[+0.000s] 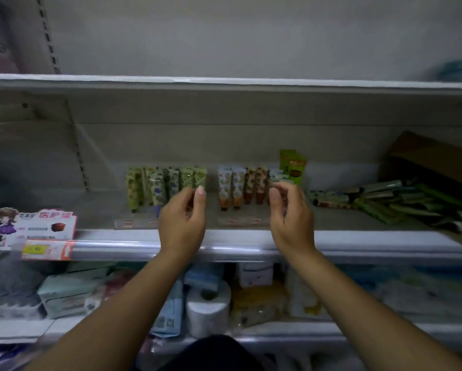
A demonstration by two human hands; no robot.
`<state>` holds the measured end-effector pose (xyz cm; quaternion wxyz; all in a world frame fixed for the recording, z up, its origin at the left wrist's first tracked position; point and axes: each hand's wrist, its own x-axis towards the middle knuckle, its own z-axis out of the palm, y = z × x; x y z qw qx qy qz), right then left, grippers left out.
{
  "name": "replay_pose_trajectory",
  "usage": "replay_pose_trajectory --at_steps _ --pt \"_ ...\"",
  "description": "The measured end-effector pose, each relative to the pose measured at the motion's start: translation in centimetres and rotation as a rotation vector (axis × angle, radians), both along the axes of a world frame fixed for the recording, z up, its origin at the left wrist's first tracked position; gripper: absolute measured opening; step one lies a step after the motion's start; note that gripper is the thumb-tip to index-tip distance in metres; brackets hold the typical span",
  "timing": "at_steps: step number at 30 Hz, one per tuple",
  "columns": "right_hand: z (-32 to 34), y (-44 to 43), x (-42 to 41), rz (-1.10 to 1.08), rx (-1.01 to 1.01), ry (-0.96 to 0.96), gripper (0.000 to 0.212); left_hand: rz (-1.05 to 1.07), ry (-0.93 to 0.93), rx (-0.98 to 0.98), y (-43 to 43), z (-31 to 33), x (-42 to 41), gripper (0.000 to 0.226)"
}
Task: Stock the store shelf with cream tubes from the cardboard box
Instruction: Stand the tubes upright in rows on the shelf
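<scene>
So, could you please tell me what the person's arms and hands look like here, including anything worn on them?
Both forearms are bare to the lower edge of the picture: no sleeves, gloves, watch or bracelets show. The left hand has short, pale, rounded nails, clearest on the thumb. The right hand shows no rings, and its nails are too blurred to describe. A dark garment shows at the bottom centre, between the arms.

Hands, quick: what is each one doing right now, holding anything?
Left hand: fingers curled at the green tubes; a grip cannot be told.
Right hand: curled by the orange tubes; cannot be told.
</scene>
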<state>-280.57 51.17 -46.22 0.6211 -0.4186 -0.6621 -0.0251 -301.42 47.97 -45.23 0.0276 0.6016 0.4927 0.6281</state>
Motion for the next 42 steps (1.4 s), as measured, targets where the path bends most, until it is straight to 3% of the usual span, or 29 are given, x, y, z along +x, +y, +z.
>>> replay_pose_trajectory --at_steps 6,10,14,20,23,27,34,42 --pt "-0.7 0.4 11.9 -0.332 -0.217 -0.015 0.025 -0.255 0.170 0.060 0.9 -0.5 11.0 0.036" --pt "-1.0 0.8 19.2 -0.451 -0.491 -0.129 0.034 -0.396 0.203 -0.120 1.7 -0.7 16.9 0.040" --pt "-0.3 0.9 23.0 -0.392 -0.688 -0.205 0.045 -0.551 0.328 -0.367 2.6 -0.3 21.0 0.039" --pt "2.0 4.1 24.3 -0.313 -0.760 -0.239 0.042 -0.484 0.368 -0.561 4.4 -1.5 23.9 0.059" --pt "1.8 7.6 23.6 -0.229 -0.748 -0.360 0.068 -0.421 0.205 -0.522 4.6 -2.4 23.9 0.059" --pt "1.9 12.3 21.9 -0.240 -0.760 -0.574 0.072 -0.416 -0.082 -0.487 5.3 -2.1 23.8 0.052" --pt "0.3 16.2 20.6 -0.281 -0.931 -0.740 0.090 -0.390 -0.172 -0.446 5.9 -2.7 23.8 0.050" --pt "0.7 14.1 21.4 -0.284 -0.905 -0.818 0.087 -0.391 -0.407 -0.487 6.2 -2.6 23.6 0.045"
